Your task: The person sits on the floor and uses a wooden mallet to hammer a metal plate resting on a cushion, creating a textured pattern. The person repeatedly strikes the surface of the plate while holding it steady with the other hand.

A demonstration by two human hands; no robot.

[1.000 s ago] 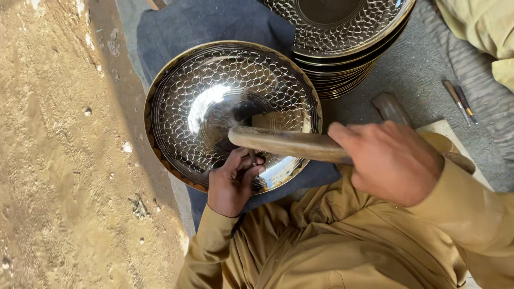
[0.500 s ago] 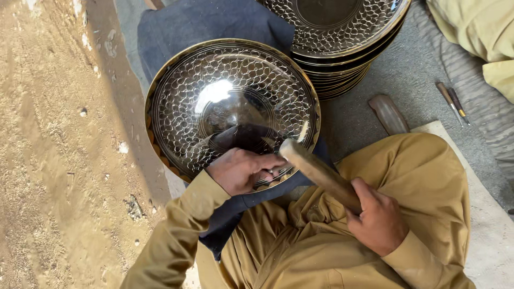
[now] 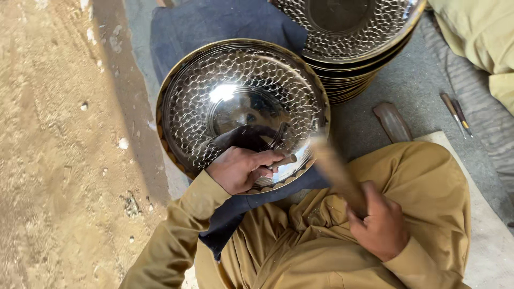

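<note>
As mallet (image 3: 334,171) swings back down, blurred, toward punch (image 3: 284,160), my left hand (image 3: 241,170) pinches punch on dimpled metal dish (image 3: 241,101) rim; right hand (image 3: 381,227) fist-tight round handle; another strike landing

The wooden mallet (image 3: 334,171) gripped in the right hand (image 3: 381,227) is smeared by motion blur, so its head and outline cannot be made out. The thin metal punch (image 3: 282,160) pinched in the left hand (image 3: 241,168) is mostly covered by the fingers; only a short end is seen. The near rim of the round hammered shiny metal tray (image 3: 241,101) is hidden under that left hand. Beyond the hands, the stack of matching dimpled metal trays (image 3: 348,48) is cut off by the top edge. Two slim tools (image 3: 456,113) far to the right are too small to identify.
</note>
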